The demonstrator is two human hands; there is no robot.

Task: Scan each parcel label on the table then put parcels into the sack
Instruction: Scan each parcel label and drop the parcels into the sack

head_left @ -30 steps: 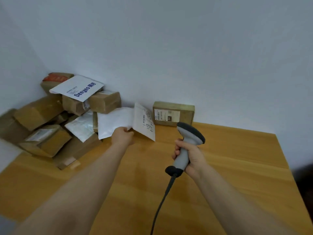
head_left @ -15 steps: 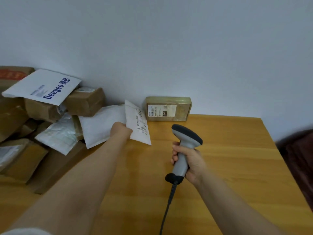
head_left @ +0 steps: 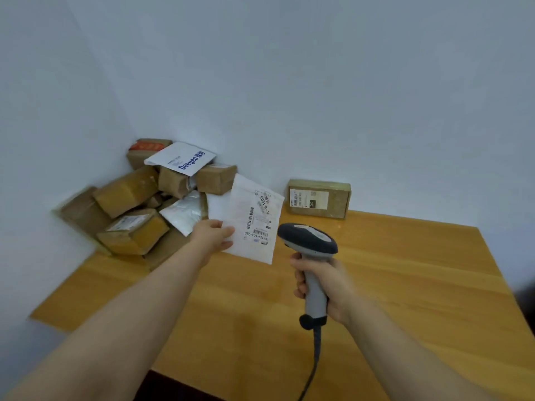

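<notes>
Holding a white mailer (head_left: 253,227) up in the left hand (head_left: 214,237) — pinched at its near edge, label (head_left: 259,215) turned toward the camera, barcodes plainly visible. Raised in front of the pile of parcels (head_left: 133,215) at the far left of the table (head_left: 405,285), lower corner close above the wood; cannot tell whether touching it. Gripping the scanner (head_left: 308,241) with the right hand (head_left: 321,287), wrapped firmly round the grey handle, dark head just beside the lower right edge of the mailer, cable (head_left: 317,351) hanging down from the handle.

Judged as the scanning step for this one parcel, not yet the bagging. Next, probably: bring the scanner nose square onto one barcode, keep the thin mailer flat and steady so as not to bend the code, press the trigger. After that, carry the mailer to the sack — not in view, place unknown. Much left to do: the whole pile waiting, and one brown box (head_left: 318,198) standing alone against the wall (head_left: 289,82), well apart from the pile, label side facing forward.
</notes>
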